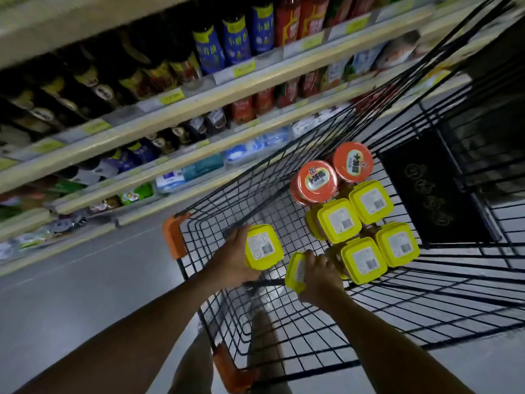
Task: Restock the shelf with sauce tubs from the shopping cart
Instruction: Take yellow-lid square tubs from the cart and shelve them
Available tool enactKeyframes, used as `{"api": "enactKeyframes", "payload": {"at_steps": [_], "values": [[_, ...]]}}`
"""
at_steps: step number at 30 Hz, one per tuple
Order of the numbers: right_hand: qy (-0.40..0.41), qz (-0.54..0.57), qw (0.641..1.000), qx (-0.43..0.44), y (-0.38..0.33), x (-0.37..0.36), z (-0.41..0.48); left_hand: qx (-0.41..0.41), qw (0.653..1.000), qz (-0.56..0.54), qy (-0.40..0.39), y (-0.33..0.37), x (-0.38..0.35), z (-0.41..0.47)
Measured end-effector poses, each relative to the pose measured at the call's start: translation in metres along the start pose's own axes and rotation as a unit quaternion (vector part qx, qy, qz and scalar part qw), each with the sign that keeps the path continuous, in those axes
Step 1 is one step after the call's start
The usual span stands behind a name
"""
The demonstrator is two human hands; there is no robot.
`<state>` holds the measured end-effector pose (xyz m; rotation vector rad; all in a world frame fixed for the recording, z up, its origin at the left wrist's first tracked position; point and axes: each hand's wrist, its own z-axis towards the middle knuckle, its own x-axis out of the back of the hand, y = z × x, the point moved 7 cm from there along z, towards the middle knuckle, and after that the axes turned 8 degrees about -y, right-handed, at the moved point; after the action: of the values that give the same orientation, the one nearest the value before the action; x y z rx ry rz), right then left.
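Observation:
Both of my hands reach into the black wire shopping cart [284, 180]. My left hand [231, 258] grips a yellow-lidded square sauce tub [263, 247] by its side, lid facing up. My right hand [321, 273] holds a second yellow tub [295, 271], tilted on its edge. Several more yellow-lidded tubs [338, 220] lie in a cluster deeper in the cart. Beyond them sit two round tubs with orange lids [316, 180]. The shelves [199, 100] run along the upper left.
The shelves carry dark bottles, blue-labelled bottles [235, 38], red bottles and white and blue packets [255, 146]. Orange corner guards [174, 237] mark the cart's near-left rim. A black panel [431, 189] closes the cart's far end. Grey floor [71, 280] lies between cart and shelf.

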<state>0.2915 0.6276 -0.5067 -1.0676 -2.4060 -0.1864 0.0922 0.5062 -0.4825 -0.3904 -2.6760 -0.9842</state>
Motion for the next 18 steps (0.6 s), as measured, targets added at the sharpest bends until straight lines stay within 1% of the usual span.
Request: {"api": "enactKeyframes", "payload": {"at_steps": [4,6,9,11,15,18], "values": [[0.004,0.105,0.994,0.028,-0.006,0.03,-0.039,-0.041,0.999,-0.013,-0.006,0.028,0.03,-0.032],[0.009,0.188,0.982,0.03,-0.008,0.045,-0.062,-0.064,0.998,-0.016,-0.018,0.043,0.046,-0.05],[0.062,0.308,0.948,0.044,-0.007,0.075,-0.103,-0.093,0.994,-0.022,-0.045,0.063,0.074,-0.079],[0.088,0.349,0.931,0.058,-0.013,0.102,-0.138,-0.108,0.991,-0.036,-0.064,0.077,0.092,-0.101],[0.159,0.41,0.892,0.11,-0.034,0.157,-0.207,-0.154,0.983,-0.065,-0.075,0.107,0.134,-0.15],[0.205,0.465,0.849,0.144,-0.053,0.191,-0.266,-0.193,0.975,-0.084,-0.071,0.127,0.165,-0.189]]}}
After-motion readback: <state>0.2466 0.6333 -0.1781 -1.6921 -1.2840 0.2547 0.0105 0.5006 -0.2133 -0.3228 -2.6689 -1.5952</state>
